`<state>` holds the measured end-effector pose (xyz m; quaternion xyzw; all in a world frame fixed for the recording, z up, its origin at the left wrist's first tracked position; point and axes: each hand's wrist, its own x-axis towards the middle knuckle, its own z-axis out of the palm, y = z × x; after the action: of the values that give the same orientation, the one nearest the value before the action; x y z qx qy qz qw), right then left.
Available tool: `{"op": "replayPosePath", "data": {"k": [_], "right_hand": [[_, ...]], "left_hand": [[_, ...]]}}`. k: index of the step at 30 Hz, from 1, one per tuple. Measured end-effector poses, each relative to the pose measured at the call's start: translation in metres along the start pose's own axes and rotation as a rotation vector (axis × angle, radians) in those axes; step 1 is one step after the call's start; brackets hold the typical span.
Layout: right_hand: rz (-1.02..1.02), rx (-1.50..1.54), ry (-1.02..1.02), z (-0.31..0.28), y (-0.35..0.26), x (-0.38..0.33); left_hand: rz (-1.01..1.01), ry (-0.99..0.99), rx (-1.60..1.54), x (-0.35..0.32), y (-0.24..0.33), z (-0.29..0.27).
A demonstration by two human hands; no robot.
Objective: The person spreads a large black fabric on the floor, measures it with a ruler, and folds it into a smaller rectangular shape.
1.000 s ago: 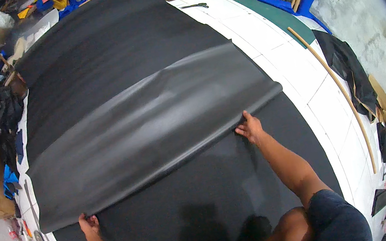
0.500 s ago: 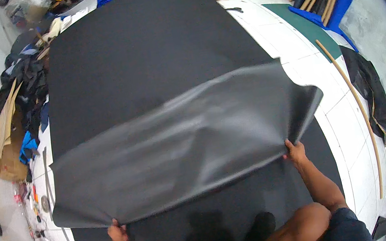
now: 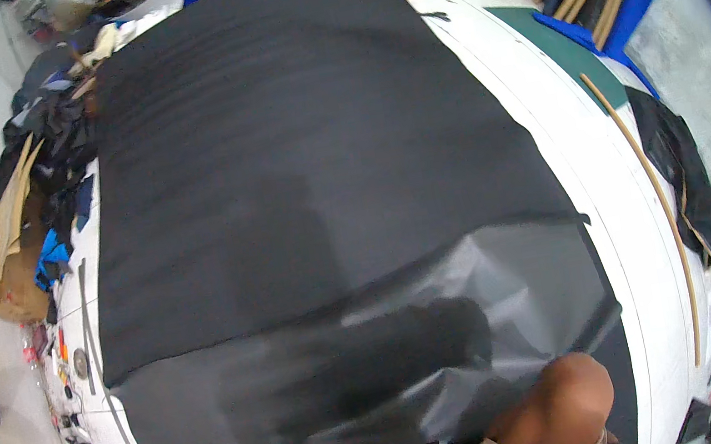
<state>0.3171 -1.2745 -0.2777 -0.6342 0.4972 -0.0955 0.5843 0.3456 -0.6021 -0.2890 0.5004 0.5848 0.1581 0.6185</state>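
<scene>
Your big black sheet (image 3: 288, 140) fills the middle of the frame, spread over the white floor (image 3: 607, 184). Since a second ago its folded flap (image 3: 377, 366), grey side up, has been drawn from mid-sheet down to the lower edge, by your knees (image 3: 557, 399), so the fold is running toward you. Your hands are out of view now, so I cannot tell their grip. A cardboard box (image 3: 17, 291) at left; its contents are unclear.
</scene>
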Motion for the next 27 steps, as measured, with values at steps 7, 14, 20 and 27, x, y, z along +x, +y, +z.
{"op": "replayPosePath", "data": {"k": [7,14,20,27], "right_hand": [[0.129,-0.032,-0.059,-0.003,0.023,0.055],[0.299,0.337,-0.253,0.03,-0.023,0.037],[0.258,0.367,-0.134,0.05,-0.036,0.028],[0.282,0.026,-0.007,0.061,-0.062,0.026]], "left_hand": [[0.049,0.018,0.153,0.029,0.015,0.027],[0.094,0.058,0.357,0.05,0.03,0.03],[0.546,0.336,1.052,0.073,0.044,0.002],[0.943,-0.625,1.47,-0.013,0.174,0.191]]}}
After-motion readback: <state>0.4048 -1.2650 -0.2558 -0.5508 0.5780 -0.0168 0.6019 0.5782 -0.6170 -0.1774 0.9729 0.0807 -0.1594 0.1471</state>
